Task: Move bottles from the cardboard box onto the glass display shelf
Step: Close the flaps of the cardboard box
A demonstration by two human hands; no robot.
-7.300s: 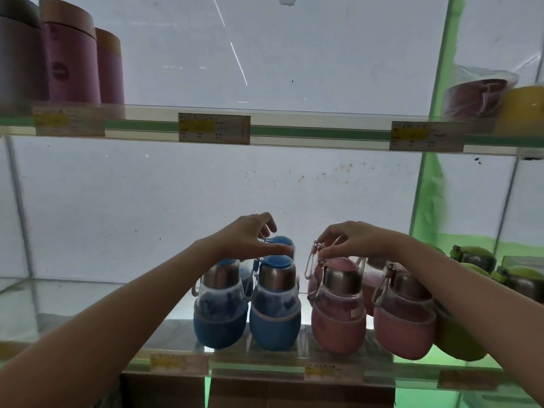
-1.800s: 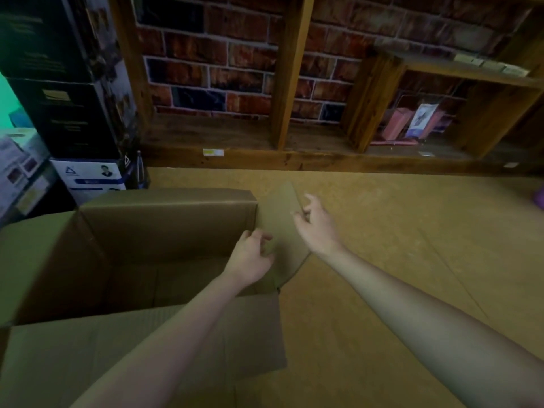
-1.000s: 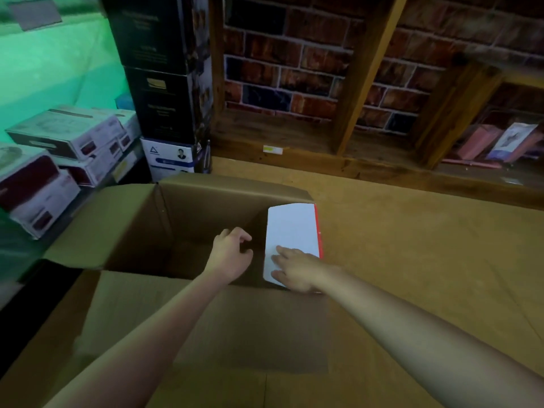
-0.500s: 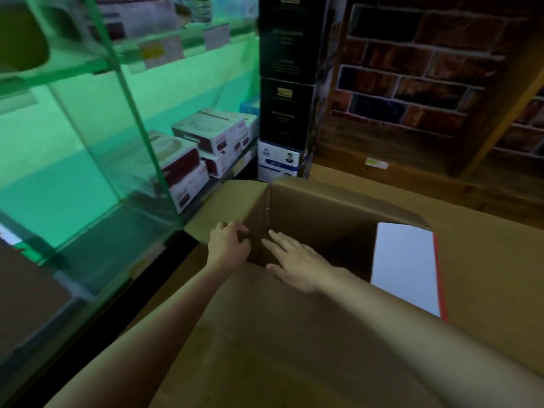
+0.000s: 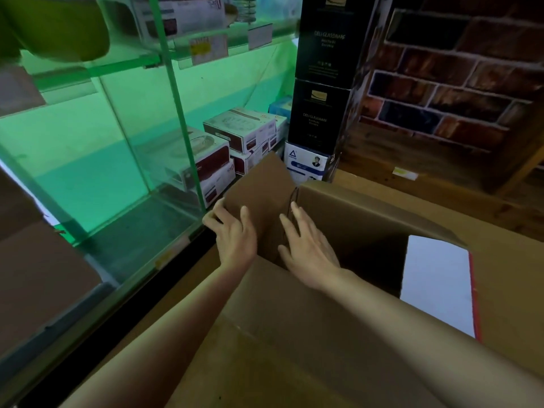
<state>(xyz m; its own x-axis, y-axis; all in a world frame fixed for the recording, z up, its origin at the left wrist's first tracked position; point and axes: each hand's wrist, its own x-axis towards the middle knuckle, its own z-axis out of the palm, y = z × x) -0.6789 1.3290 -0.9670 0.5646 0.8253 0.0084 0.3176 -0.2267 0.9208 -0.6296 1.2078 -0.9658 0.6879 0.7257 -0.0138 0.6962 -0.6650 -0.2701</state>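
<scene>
The open cardboard box [image 5: 368, 213] fills the lower right, and its inside is dark with no bottle showing. The box's left flap [image 5: 259, 184] stands raised. My left hand [image 5: 235, 234] holds that flap at its left edge, thumb round the side. Beside it, my right hand [image 5: 306, 245] lies with straight fingers against the flap near the box corner. The glass display shelf [image 5: 123, 66] is at upper left, with a green bottle [image 5: 59, 25] partly in view on it.
A white flap with a red edge [image 5: 435, 287] hangs at the box's right. White and red product boxes [image 5: 241, 134] sit on the lower glass shelf. Tall black boxes [image 5: 323, 83] stand stacked behind, against a brick wall [image 5: 456, 83].
The view has swung left toward the glass shelves. Both hands moved from the box's right flap to its left flap, and the left flap now stands higher.
</scene>
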